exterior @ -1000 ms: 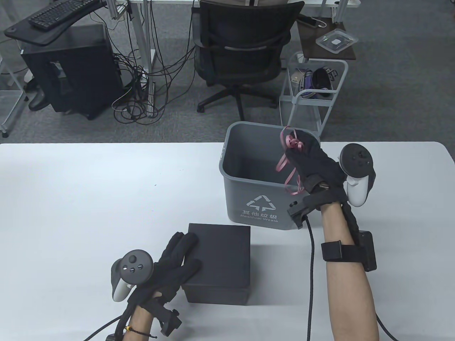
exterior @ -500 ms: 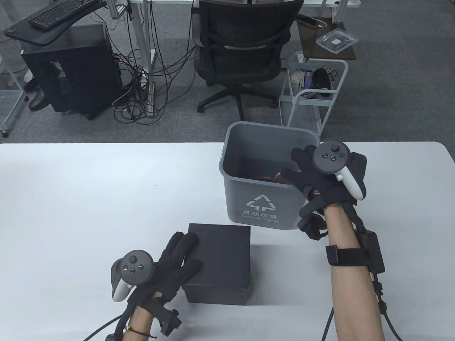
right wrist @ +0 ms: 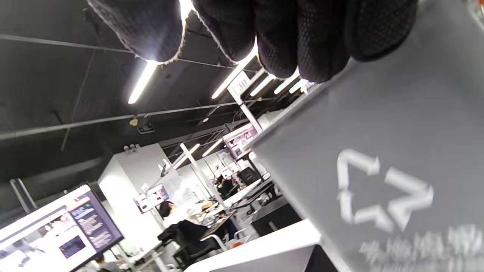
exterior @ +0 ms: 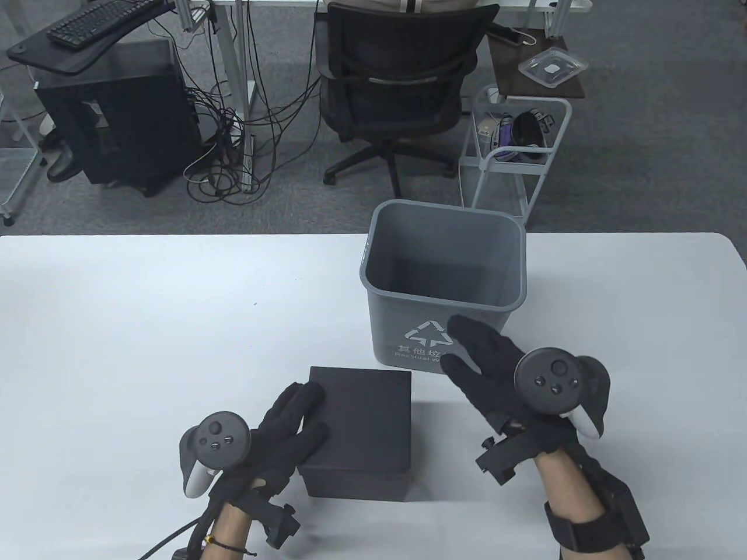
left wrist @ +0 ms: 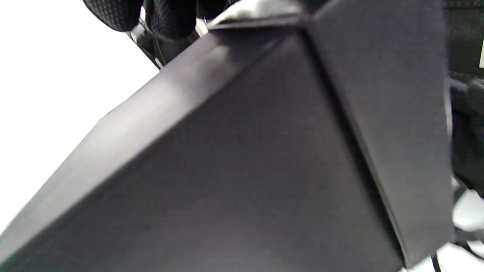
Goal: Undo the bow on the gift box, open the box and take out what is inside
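Note:
The black gift box stands closed on the white table near the front, with no ribbon on it. My left hand rests on its left near corner, fingers laid straight along the lid and thumb at the front edge. The box fills the left wrist view, with the fingertips at the top. My right hand hovers empty in front of the grey bin, fingers straight. Its fingertips hang before the bin wall. I cannot see the pink ribbon.
The bin stands just behind and right of the box, with a recycling mark on its front. Beyond the table's far edge are an office chair and a white wire cart. Bare table stretches to the left.
My right hand held the pink ribbon over the bin, let it go inside, then pulled back towards me to the bin's front. The left hand and the box stayed put.

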Available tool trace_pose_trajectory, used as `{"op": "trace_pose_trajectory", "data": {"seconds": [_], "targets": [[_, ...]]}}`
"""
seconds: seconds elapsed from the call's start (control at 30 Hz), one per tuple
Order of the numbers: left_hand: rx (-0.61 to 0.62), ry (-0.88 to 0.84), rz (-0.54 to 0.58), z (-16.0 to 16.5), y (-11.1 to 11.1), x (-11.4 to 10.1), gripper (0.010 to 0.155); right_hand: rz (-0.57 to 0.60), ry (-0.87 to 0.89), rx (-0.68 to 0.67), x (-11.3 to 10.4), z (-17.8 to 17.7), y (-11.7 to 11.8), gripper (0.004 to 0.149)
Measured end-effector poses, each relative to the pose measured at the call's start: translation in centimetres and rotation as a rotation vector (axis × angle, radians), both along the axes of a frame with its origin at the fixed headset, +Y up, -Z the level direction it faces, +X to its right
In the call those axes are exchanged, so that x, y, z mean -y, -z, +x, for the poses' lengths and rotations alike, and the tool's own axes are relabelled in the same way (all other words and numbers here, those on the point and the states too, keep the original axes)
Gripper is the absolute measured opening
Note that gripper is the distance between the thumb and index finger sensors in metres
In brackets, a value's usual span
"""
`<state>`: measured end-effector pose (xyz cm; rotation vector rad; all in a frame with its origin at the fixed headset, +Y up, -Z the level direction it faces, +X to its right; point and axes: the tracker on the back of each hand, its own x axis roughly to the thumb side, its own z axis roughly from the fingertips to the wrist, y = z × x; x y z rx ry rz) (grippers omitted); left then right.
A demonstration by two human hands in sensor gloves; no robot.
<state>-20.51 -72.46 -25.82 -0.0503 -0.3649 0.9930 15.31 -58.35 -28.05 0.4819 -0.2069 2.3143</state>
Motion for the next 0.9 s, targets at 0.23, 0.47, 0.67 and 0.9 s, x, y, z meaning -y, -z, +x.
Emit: {"op": "trace_pose_trajectory", "data": {"seconds": [0.23, 0.47, 0.67, 0.9], "targets": [[-0.102, -0.043, -0.058, -0.5, -0.1, -0.1, 0.071, -0.322, 0.004, 0.061, 6.7, -1.6, -1.5, 0.07], [-0.155, -0.092, -0.154, -0.3, -0.1, 0.1, 0.073, -0.52, 0.246, -0.005, 12.9, -2.4, -2.3, 0.073], [-0.171, -0.079, -0.14, -0.6, 0.0, 0.1, 0.071, -0.518, 0.278, -0.052, 13.4, -2.7, -2.9, 0.072], [-0.17, -0.078, -0.103, -0.6, -0.1, 0.0, 0.069, -0.544, 0.281, -0.049, 14.0, -2.7, -2.6, 0.072]]}}
